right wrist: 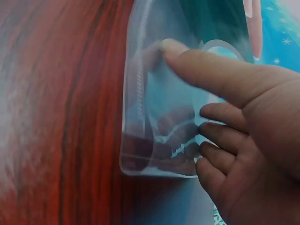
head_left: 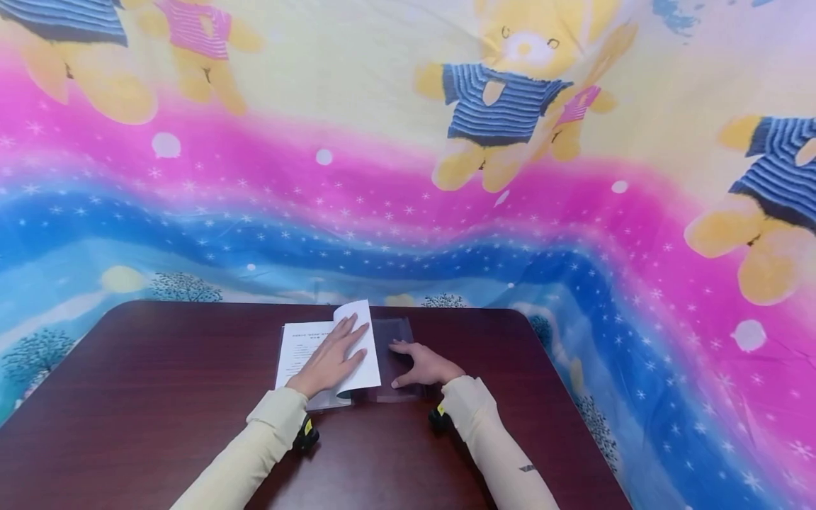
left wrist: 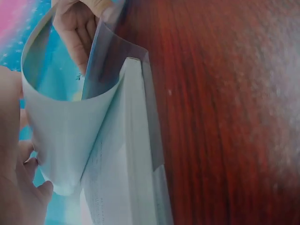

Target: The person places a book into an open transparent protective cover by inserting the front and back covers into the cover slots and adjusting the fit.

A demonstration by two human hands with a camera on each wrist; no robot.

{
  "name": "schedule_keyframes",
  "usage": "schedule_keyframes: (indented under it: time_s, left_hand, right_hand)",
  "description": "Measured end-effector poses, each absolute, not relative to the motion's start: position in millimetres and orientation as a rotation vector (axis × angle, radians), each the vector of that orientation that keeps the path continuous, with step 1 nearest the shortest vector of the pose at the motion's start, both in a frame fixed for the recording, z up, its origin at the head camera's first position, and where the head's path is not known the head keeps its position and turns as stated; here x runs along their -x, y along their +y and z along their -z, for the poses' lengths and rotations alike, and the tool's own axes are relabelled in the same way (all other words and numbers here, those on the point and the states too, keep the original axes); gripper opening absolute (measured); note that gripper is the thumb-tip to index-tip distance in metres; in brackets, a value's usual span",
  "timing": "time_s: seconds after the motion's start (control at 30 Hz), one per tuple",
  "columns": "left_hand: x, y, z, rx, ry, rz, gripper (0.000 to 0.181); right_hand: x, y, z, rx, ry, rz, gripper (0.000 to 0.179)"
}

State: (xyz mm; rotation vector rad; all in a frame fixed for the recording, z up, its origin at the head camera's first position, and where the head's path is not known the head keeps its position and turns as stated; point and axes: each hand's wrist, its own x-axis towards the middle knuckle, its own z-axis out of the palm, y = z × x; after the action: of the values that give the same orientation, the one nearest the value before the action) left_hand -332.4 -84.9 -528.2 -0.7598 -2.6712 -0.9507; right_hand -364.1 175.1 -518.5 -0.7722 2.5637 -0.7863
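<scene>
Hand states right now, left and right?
Left hand: open, against the raised white page.
Right hand: open, over the clear plastic cover; contact unclear.

We find the head view bright and even, with a soft sheen on the worktop (head_left: 382,453) near six o'clock. Both wrist views look dimmer and softer: pale glare hazes the left one at three o'clock and the right at nine, the latter also showing reflections on the clear cover (right wrist: 164,112) toward five.

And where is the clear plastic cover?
In the head view, the clear plastic cover is right of the lifted white page, with the right hand at its right edge.
</scene>
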Motion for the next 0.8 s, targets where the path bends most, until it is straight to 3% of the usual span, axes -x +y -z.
schedule_keyframes:
  time_s: [0.8]
  left_hand:
    - [336.9,-87.7,537.2,0.788,-2.849,0.572,0.048]
  right_hand:
    - [356.2,177.8,511.7,0.671,2.555,0.664,0.092]
